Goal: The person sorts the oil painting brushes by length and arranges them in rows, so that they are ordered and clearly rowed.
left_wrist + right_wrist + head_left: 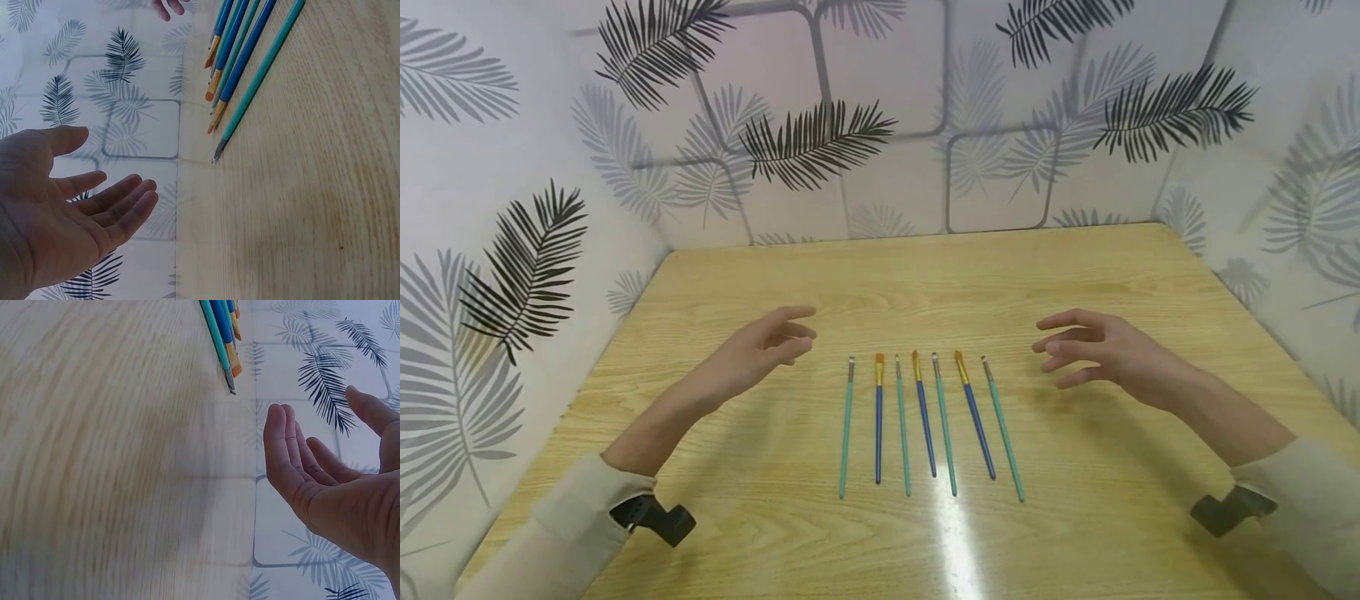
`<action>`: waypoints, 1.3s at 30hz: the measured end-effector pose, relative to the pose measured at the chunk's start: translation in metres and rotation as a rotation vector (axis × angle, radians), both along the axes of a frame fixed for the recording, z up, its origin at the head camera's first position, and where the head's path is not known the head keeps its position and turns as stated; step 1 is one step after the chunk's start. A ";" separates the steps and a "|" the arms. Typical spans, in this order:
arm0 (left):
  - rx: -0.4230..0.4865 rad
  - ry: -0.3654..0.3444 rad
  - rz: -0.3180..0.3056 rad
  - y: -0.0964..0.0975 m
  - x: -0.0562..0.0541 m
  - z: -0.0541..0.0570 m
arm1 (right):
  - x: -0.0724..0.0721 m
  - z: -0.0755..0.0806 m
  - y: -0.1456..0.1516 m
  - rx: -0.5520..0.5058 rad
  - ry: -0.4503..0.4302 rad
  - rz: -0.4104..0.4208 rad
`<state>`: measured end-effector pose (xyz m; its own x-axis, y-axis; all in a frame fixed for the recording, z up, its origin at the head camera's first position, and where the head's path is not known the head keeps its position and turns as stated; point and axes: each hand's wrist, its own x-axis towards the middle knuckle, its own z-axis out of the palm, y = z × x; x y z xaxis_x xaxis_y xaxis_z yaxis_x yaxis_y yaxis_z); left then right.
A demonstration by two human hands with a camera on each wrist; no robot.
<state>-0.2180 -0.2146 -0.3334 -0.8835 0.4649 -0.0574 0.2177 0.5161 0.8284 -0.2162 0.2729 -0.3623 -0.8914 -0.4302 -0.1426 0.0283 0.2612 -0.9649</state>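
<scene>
Several slim paintbrushes lie side by side in a row on the wooden table, bristles toward the far edge. Their handles alternate between teal and blue. At the left end is a teal paintbrush (846, 429); beside it lies a blue paintbrush (878, 425) with a flat orange tip. The right end has another teal paintbrush (1004, 433). My left hand (772, 340) hovers left of the row, fingers relaxed, holding nothing. On the other side my right hand (1093, 348) hovers right of the row, fingers loosely spread and holding nothing. Neither hand touches a brush.
The light wooden table (737, 283) stretches beneath both arms. Behind and beside it rises a pale wall (895, 192) with a leaf pattern. Dark straps with small black devices sit on both wrists. Glare shines on the table near the front.
</scene>
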 end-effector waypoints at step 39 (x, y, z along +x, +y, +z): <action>-0.013 -0.061 -0.053 0.028 0.007 -0.025 | 0.004 -0.004 -0.034 0.131 -0.063 0.015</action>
